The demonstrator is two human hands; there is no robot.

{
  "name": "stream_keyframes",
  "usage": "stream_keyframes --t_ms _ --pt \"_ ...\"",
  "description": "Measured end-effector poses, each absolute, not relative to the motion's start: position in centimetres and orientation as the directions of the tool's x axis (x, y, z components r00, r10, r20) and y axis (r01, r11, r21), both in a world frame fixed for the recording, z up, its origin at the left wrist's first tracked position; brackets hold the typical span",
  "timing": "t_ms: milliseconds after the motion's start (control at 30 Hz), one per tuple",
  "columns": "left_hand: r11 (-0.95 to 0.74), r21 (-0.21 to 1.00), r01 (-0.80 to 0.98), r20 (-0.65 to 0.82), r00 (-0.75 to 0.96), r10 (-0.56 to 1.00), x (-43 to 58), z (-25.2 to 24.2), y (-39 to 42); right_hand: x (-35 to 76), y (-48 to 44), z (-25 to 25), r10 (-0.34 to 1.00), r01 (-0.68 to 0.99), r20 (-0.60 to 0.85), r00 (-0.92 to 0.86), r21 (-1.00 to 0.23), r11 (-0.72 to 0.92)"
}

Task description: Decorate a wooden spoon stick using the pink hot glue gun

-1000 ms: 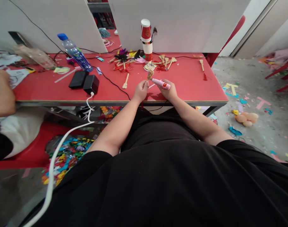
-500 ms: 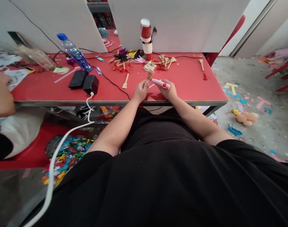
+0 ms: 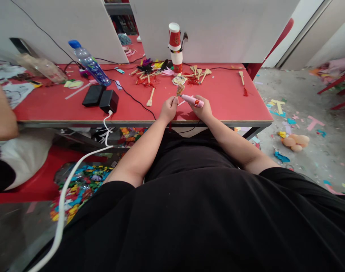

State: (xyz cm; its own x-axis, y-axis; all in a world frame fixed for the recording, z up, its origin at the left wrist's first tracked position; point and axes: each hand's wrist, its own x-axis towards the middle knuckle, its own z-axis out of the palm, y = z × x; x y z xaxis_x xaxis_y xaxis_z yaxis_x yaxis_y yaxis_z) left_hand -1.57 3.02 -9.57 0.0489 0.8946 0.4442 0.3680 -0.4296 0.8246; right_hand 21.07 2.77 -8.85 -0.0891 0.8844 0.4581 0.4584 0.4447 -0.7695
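My left hand (image 3: pixel 169 108) pinches the lower end of a small wooden stick ornament with a patterned, rounded head (image 3: pixel 180 89). In my right hand (image 3: pixel 204 110) is a pink glue gun (image 3: pixel 193 101), its tip pointing left at the ornament's neck; whether they touch I cannot tell. Just beyond the ornament lies a small round, pale disc (image 3: pixel 178 79). A plain wooden stick piece (image 3: pixel 150 98) rests left of my hands. More wooden pieces with red tassels (image 3: pixel 200 74) lie behind, and one tasselled piece (image 3: pixel 241 78) sits apart on the right.
Stacked paper cups (image 3: pixel 174 37) stand at the back of the red table (image 3: pixel 229 102). Dark feathers (image 3: pixel 146 68), a blue-capped bottle (image 3: pixel 93 66) and black boxes (image 3: pixel 109 101) are to the left. A white cable (image 3: pixel 76 172) hangs nearby. At far left shows another person's arm (image 3: pixel 2 117).
My hands, the glue gun and the ornament stay almost in place. At far left, the other person's arm has shifted slightly.
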Motion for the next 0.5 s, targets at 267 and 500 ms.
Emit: stream_keyframes --t_ms 267,500 --pt "-0.418 0.834 0.361 0.426 0.060 0.903 -1.54 -9.47 2.94 21.02 2.77 -8.79 0.885 0.464 0.456 -0.093 -0.767 0.443" --pt "-0.425 0.827 0.367 0.434 0.062 0.899 -1.67 -9.67 2.98 21.09 2.77 -8.90 0.878 0.451 0.468 -0.101 -0.765 0.460"
